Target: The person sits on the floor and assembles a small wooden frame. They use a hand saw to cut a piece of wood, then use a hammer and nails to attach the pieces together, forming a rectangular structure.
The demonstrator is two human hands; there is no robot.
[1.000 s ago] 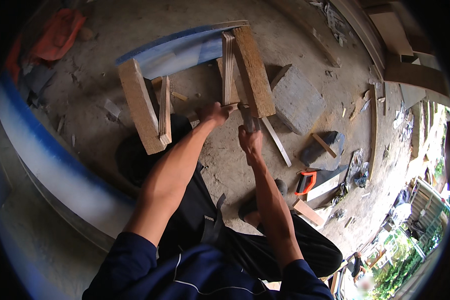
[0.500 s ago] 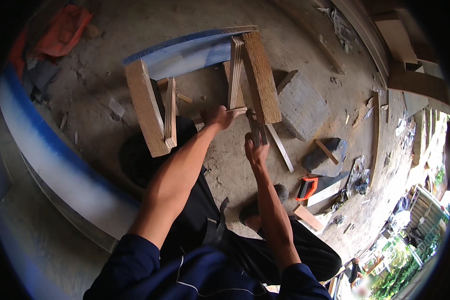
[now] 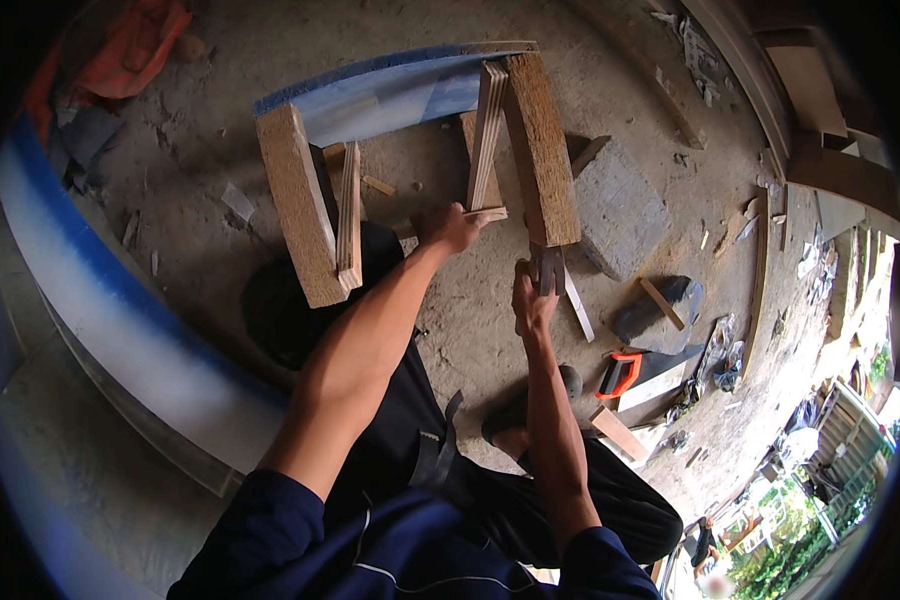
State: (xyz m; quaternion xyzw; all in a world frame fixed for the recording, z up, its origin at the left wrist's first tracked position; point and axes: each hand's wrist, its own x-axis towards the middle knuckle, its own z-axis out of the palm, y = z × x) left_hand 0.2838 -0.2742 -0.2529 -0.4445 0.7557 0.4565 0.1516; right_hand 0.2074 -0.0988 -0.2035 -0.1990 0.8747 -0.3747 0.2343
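At the far left, an orange-red cloth [image 3: 135, 50] lies crumpled on the dusty floor [image 3: 452, 335], and a long blue-and-white panel [image 3: 110, 310] curves down past my left side. Right of it is the wooden frame I am working on, ahead of my knees. Its left side is a thick beam [image 3: 300, 205], with a layered strip [image 3: 349, 215] beside it. A blue-and-white board [image 3: 400, 98] spans the far side, reaching across to the right-hand beam.

My left grip [image 3: 450, 232] is closed on a wooden bar [image 3: 488, 214] at the frame's near side; the bar's tip pokes out past my fingers, by the near end of a second layered strip [image 3: 487, 130]. Just right of that strip stands the right-hand beam [image 3: 542, 150], thick and rough-faced.

My right grip [image 3: 536, 300] is wrapped around a dark tool [image 3: 548, 268], right by that beam's near end; I cannot tell its kind, nor whether it touches the wood. Behind it, a pale strip [image 3: 579, 308] lies on the floor.

Farther right come a grey block [image 3: 622, 210], a saw [image 3: 623, 375] with an orange-and-black handle, and a dark stone [image 3: 630, 325] with a wooden stick [image 3: 662, 303] across it.
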